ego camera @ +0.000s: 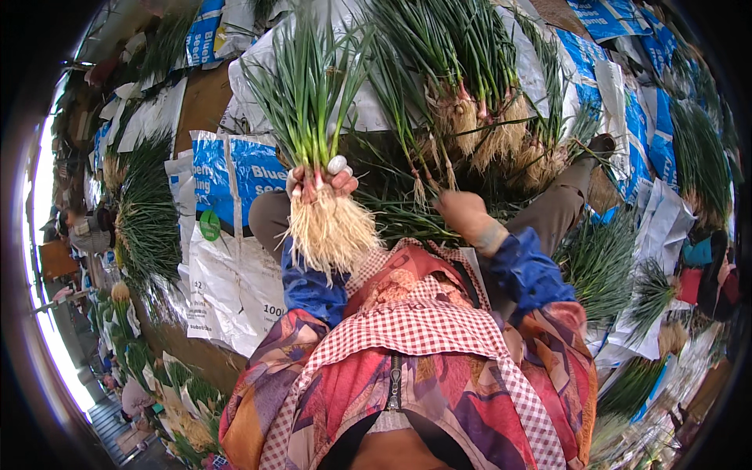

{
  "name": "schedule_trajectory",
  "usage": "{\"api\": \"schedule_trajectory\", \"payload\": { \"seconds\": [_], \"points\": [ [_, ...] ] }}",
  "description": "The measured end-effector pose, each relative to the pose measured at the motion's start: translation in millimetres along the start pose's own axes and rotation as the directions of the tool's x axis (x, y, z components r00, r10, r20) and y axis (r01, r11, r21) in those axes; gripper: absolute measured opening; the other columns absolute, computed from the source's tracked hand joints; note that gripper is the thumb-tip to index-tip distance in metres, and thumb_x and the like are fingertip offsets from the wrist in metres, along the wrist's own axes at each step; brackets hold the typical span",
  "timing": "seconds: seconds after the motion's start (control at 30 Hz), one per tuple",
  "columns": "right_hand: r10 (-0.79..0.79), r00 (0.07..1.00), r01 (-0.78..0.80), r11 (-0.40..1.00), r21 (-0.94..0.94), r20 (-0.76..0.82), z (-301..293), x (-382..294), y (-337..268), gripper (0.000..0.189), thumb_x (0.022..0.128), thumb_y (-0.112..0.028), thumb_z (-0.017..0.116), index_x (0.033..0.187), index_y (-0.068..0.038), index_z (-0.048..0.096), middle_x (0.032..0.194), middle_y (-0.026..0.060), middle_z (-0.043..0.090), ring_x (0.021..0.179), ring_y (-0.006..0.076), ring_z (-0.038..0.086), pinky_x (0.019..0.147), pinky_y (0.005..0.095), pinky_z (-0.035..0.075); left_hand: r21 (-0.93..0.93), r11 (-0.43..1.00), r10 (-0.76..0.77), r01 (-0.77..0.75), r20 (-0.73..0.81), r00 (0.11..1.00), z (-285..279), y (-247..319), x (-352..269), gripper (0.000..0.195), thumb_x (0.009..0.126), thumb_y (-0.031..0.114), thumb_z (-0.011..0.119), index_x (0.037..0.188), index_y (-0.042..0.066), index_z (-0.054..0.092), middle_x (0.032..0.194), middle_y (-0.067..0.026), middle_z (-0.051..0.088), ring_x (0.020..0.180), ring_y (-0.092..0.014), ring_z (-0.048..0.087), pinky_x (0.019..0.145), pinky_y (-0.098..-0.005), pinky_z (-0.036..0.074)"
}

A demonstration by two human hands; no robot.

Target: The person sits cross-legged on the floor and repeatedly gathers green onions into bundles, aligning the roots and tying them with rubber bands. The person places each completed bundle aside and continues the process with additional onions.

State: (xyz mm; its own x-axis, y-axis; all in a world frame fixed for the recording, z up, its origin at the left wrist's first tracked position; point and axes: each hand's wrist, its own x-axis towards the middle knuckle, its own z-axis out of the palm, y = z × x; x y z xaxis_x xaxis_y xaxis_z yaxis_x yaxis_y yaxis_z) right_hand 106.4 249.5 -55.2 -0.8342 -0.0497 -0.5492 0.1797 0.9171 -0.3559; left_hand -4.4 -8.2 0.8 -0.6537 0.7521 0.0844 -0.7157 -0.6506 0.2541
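My left hand [322, 181] is closed around a bundle of green-leaved plants [314, 111] that look like spring onions. Their pale stringy roots [332, 229] hang below the fist, over the blue sleeve, and the leaves point away from me. A white oval thing shows at the fingers. My right hand [467, 216], fingers curled, is at the roots of a few thin loose plants [411, 141]; whether it grips one is hidden. Beyond it, thicker bunches [470, 76] lie with their tan roots towards me. Cut or loose green leaves [405, 217] lie between my legs.
Printed blue and white plastic sacks [235, 282] cover the floor at left and right. More plant bunches lie on the left [147, 217] and right [699, 153]. My bent legs flank the work spot. Other people sit at the far left [88, 229] and far right [714, 276].
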Motion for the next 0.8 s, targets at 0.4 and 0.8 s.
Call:
{"api": "schedule_trajectory", "payload": {
  "seconds": [0.4, 0.8],
  "points": [
    [-0.129, 0.936, 0.205, 0.956, 0.208, -0.327, 6.8, 12.9, -42.1, 0.051, 0.092, -0.051, 0.043, 0.103, -0.006, 0.064, 0.079, 0.0181, 0.065, 0.074, 0.0375, 0.062, 0.064, 0.0432, 0.048, -0.005, 0.985, -0.163, 0.171, -0.335, 0.928, -47.0, -57.3, 11.8, 0.054, 0.082, 0.026, 0.054, 0.125, -0.005, 0.046, 0.122, -0.0275, 0.052, 0.113, -0.041, 0.052, 0.092, -0.0552, 0.046],
    [-0.114, 0.983, -0.184, -0.552, 0.813, 0.145, -5.8, 96.5, -69.8, 0.034, 0.093, -0.041, 0.048, 0.096, -0.010, 0.060, 0.071, 0.0054, 0.060, 0.045, 0.0159, 0.046, 0.036, 0.0304, 0.034, -0.059, 0.990, -0.134, 0.126, -0.173, 0.976, -65.2, -61.0, 0.3, 0.059, 0.084, 0.032, 0.055, 0.131, 0.000, 0.041, 0.117, -0.0218, 0.055, 0.106, -0.038, 0.054, 0.086, -0.0543, 0.049]
  ]
}}
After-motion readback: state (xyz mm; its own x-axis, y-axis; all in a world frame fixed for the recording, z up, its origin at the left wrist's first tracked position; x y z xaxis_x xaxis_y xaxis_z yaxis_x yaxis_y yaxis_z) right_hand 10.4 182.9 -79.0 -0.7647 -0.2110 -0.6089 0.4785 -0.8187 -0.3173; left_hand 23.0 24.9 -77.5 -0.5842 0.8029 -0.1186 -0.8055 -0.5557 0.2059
